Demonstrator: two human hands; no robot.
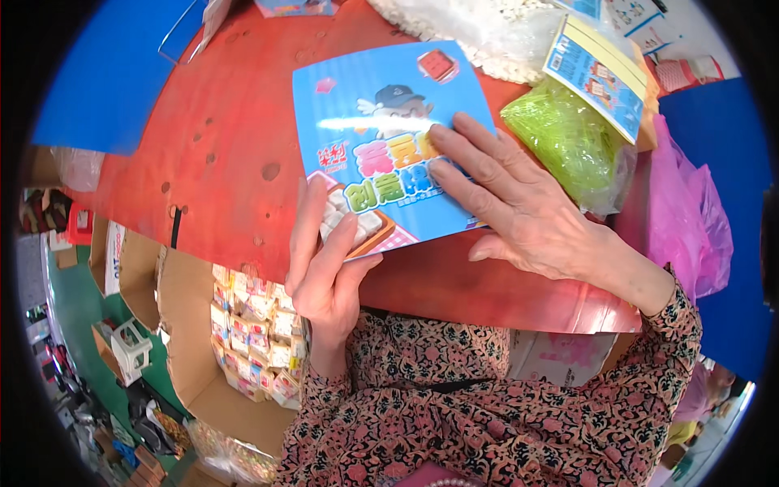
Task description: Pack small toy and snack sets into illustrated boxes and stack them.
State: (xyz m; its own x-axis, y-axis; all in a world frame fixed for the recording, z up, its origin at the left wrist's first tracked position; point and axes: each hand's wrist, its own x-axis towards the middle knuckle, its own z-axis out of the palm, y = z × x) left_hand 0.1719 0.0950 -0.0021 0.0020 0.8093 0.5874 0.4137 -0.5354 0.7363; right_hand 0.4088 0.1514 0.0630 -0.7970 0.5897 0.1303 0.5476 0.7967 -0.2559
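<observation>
A blue printed package [349, 114], flat-looking with a cartoon figure and a picture of white cubes, is tilted above the red tabletop [219, 154]. My left hand [329, 276] grips its lower left corner, with some fingers over the front and the rest of the grip hidden. Across the package's right side lies my right hand [519, 207], fingers stretched out and flat on the printed face, thumb below the lower edge. Whether the package holds anything cannot be made out.
Below the table's left edge, a cardboard box [187, 325] holds many small wrapped packets [251, 333]. At the right are a bag of bright green material [560, 138], a blue and yellow printed card [596, 77] and a pink plastic bag [690, 211]. White pieces in clear plastic [479, 32] lie at the back.
</observation>
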